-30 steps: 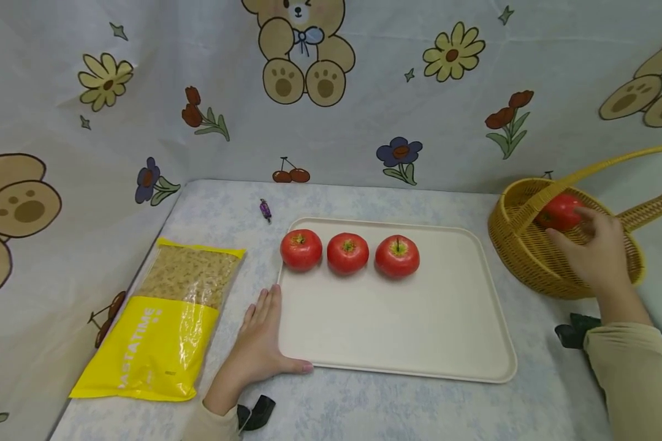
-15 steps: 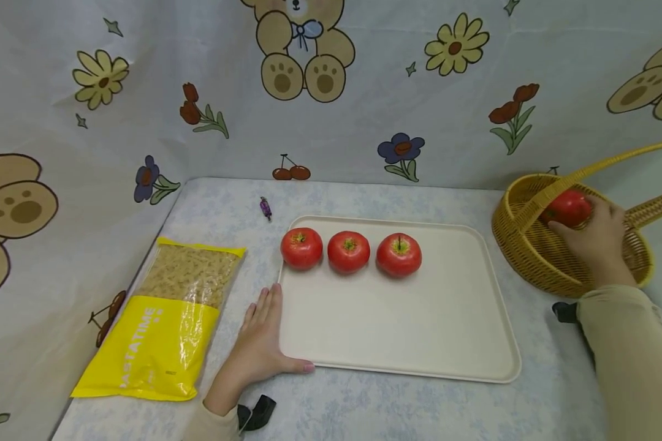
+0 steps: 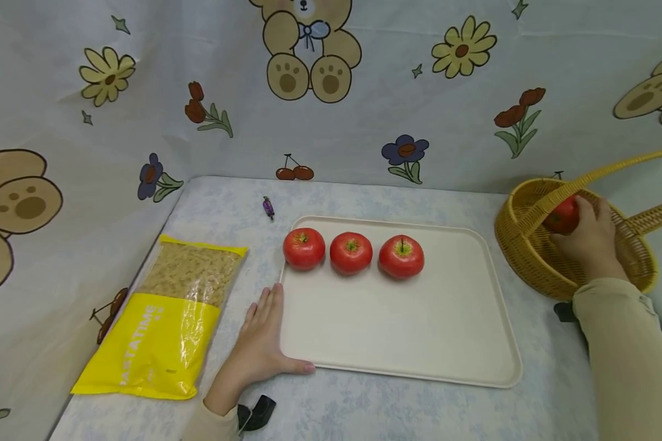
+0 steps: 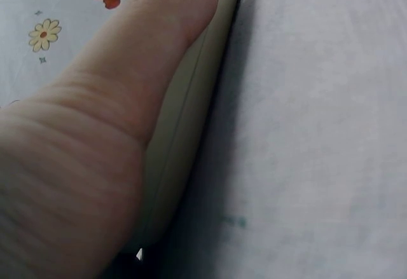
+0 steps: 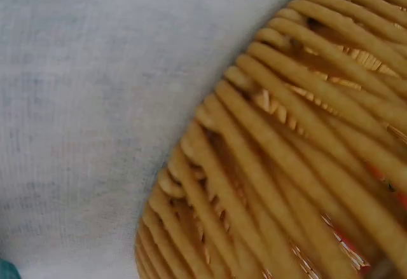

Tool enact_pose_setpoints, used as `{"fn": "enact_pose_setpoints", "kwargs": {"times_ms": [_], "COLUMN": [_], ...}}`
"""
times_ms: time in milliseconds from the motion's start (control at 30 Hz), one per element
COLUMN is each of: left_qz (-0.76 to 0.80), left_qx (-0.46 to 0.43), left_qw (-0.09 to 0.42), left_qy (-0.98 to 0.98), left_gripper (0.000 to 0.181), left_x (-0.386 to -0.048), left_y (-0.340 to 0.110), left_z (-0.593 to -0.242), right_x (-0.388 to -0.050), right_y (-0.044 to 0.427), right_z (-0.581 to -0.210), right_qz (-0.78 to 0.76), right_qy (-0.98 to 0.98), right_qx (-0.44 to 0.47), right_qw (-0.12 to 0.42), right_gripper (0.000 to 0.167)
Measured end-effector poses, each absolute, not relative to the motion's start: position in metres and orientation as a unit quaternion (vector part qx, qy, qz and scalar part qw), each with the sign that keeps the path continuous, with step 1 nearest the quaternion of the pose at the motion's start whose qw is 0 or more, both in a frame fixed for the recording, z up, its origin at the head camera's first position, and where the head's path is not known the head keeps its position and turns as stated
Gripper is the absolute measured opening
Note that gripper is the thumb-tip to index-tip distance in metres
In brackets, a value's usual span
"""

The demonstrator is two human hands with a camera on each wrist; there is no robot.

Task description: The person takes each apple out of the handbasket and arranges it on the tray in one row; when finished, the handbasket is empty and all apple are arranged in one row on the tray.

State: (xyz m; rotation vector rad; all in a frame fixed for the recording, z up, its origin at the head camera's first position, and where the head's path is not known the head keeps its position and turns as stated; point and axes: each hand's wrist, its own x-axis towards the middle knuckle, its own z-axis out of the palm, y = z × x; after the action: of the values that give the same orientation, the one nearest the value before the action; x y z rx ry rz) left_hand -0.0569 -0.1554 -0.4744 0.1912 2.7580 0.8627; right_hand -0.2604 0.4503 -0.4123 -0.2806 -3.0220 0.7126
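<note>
Three red apples (image 3: 350, 253) stand in a row along the far left part of the white tray (image 3: 397, 324). My left hand (image 3: 259, 343) lies with straight fingers against the tray's left side, its thumb along the near edge at the corner. The left wrist view shows that thumb (image 4: 146, 44) against the tray's rim. At the right, my right hand (image 3: 590, 242) reaches into the yellow wicker basket (image 3: 521, 257). It holds a red apple (image 3: 564, 217) there, fingers over the right side and thumb below. The right wrist view shows mostly the basket's woven wall (image 5: 280, 139).
A yellow bag of pasta (image 3: 162, 324) lies left of the tray. A small purple wrapped candy (image 3: 268, 208) lies behind the tray's left corner. The basket's tall handle (image 3: 596, 177) arches over my right hand. A patterned cloth (image 3: 336, 135) hangs behind the table.
My right hand has moved deeper into the basket, and its fingers have come round the apple, covering more of it. The left hand, tray and row of apples stay in place.
</note>
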Motion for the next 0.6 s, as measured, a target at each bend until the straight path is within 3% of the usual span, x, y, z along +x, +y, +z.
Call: {"fn": "enact_pose_setpoints", "kwargs": {"times_ms": [600], "left_qz": [0.295], "left_qx": [0.061], "left_qw": [0.140], "left_qy": [0.943], "left_gripper": [0.163], "left_x": [-0.0575], "left_y": [-0.1544], "left_z": [-0.4724], "right_x": [-0.2633], "right_y": [0.4494], "right_z": [-0.4071], "right_qz": [0.211], "right_qy": [-0.969], "right_qx": [-0.132], "right_qw": [-0.003], "right_gripper": [0.086]}}
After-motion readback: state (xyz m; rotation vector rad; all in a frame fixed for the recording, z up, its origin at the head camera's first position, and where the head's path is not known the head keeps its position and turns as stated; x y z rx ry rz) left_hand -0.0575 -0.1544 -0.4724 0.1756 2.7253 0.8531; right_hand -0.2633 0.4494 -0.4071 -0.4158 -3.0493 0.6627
